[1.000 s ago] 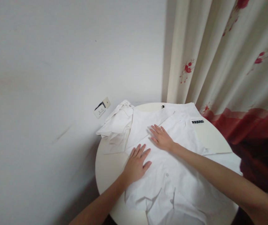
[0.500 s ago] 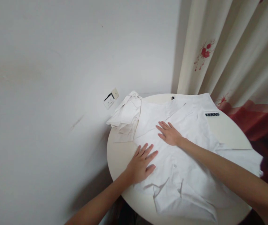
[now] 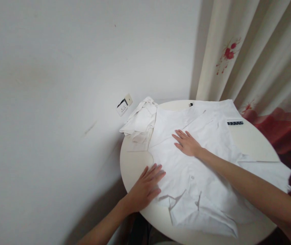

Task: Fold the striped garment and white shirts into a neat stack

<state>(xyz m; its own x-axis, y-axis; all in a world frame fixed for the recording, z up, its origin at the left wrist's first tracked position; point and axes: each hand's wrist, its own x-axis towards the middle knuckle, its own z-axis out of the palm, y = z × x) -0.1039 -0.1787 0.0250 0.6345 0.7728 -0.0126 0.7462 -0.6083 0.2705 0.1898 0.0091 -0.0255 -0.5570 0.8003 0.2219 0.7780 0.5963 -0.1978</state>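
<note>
A white shirt (image 3: 211, 143) lies spread over the round table, mostly flat, with creases and folds bunched at its near end. One button shows near its middle. My right hand (image 3: 187, 143) rests flat on the upper part of the shirt, fingers spread. Closer to me, my left hand (image 3: 145, 189) lies on the shirt's left edge with its fingers stretched out and the thumb apart. Neither hand grips the cloth. One sleeve reaches past the table's right edge, and crumpled white cloth (image 3: 141, 117) lies at the far left edge against the wall.
The round white table (image 3: 132, 166) stands against a pale wall (image 3: 58, 102) with a socket (image 3: 122, 108). A curtain with red flowers (image 3: 219, 51) hangs behind it on the right. A dark patterned strip (image 3: 235, 123) lies at the table's far right.
My left hand has slid a little toward me and to the left along the shirt's edge. My right hand stays nearly in place on the shirt. The view has shifted slightly.
</note>
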